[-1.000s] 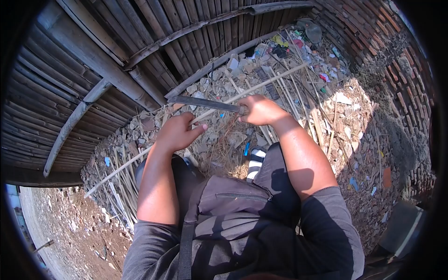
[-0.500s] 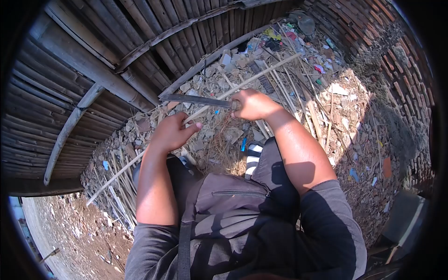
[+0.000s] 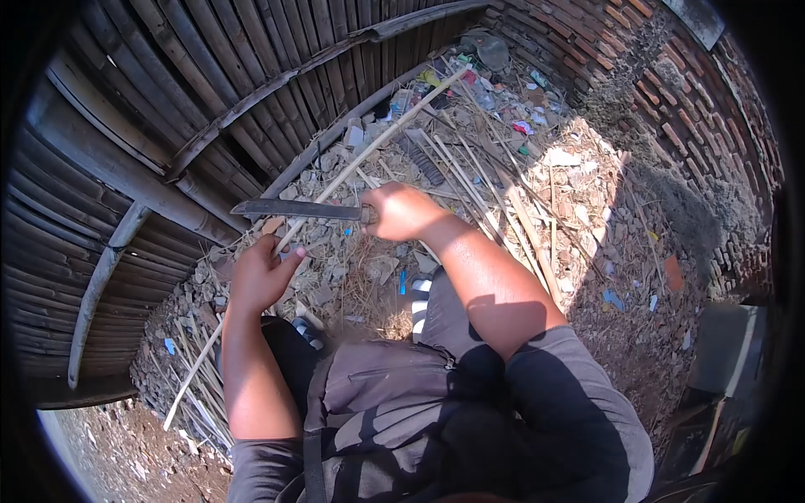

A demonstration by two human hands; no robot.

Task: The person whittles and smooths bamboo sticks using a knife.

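Observation:
My right hand (image 3: 401,211) is wrapped around the handle of a machete (image 3: 293,209), whose long dark blade points left. The blade lies across a long pale bamboo strip (image 3: 377,144), just above my left hand (image 3: 258,275). That hand has its fingers curled around the strip, with the thumb stretched along it. From the upper right the strip slants down past my left forearm to the lower left. How firmly the blade's edge touches it, I cannot tell.
Several bamboo strips (image 3: 461,183) lie on the rubble to the right, and more are stacked beside my left leg. A bamboo wall (image 3: 126,201) stands close on the left, a brick wall (image 3: 688,117) on the right. Litter (image 3: 486,80) covers the far corner.
My view has turned, so the scene sits differently in it. The strip now stands steeper, and the machete crosses it closer to my left hand. Both hands keep their hold.

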